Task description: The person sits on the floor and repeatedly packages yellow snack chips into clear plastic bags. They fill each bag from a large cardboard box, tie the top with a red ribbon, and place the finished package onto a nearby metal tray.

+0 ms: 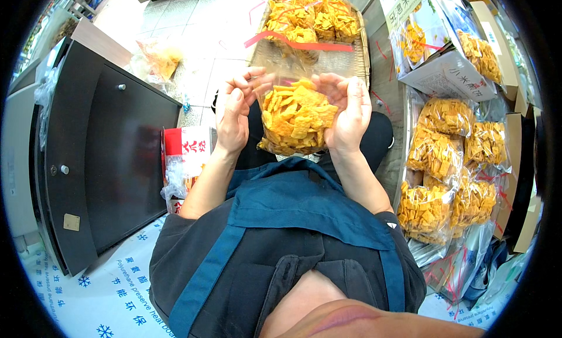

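Note:
A clear plastic bag of yellow crisps (298, 116) stands upright before me, its top open and loose. On its left side is my left hand (237, 112), the fingers curled at the bag's upper edge. My right hand (349, 107) cups the bag's right side, its palm against the film. Whether the fingers pinch the film is blurred. A red tape strip (303, 44) stretches across just beyond the bag's mouth. Behind it, a woven tray (363, 52) holds several filled bags (307, 13).
At the right are several bagged crisps (426, 206) in a container and a printed carton (448, 72). A dark cabinet (127, 149) stands at the left, with a red and white box (191, 145) beside it. Another plastic bag (160, 61) lies on the tiled floor (197, 39).

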### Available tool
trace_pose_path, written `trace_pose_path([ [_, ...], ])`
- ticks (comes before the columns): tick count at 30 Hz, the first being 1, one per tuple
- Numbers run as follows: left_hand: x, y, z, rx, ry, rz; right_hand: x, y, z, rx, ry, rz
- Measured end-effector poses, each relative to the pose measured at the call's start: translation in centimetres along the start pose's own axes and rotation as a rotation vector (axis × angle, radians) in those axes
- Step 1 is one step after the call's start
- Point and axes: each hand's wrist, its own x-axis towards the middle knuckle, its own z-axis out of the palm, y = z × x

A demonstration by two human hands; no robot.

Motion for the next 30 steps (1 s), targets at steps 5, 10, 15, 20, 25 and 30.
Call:
trace_pose_path([
  [5, -0.1, 0.5, 0.4, 0.179, -0.018, -0.093, -0.9, 1.3, -0.1, 0.002, -0.022, 0.048],
  [10, -2.0, 1.0, -0.3, 0.342, 0.023, -0.177, -2.8, 2.8, 0.4, 0.06, 0.048, 0.194],
  [15, -5.1, -0.5, -2.6, 0.095, 0.171, -0.174, -4.8, 5.5, -0.4, 0.077, 0.088, 0.371],
  [20, -6.9, -1.2, -3.6, -0.064, 0.257, -0.331, -4.9, 7.5, -2.1, 0.053, 0.051, 0.439],
  [25, -7.3, -1.5, -3.9, -0.022, 0.248, -0.372, -3.4, 7.3, -3.4, 0.031, -0.037, 0.563],
  [30, -7.2, -1.6, -3.7, 0.004, 0.207, -0.364, -1.7, 7.7, -3.4, -0.247, -0.08, 0.383],
])
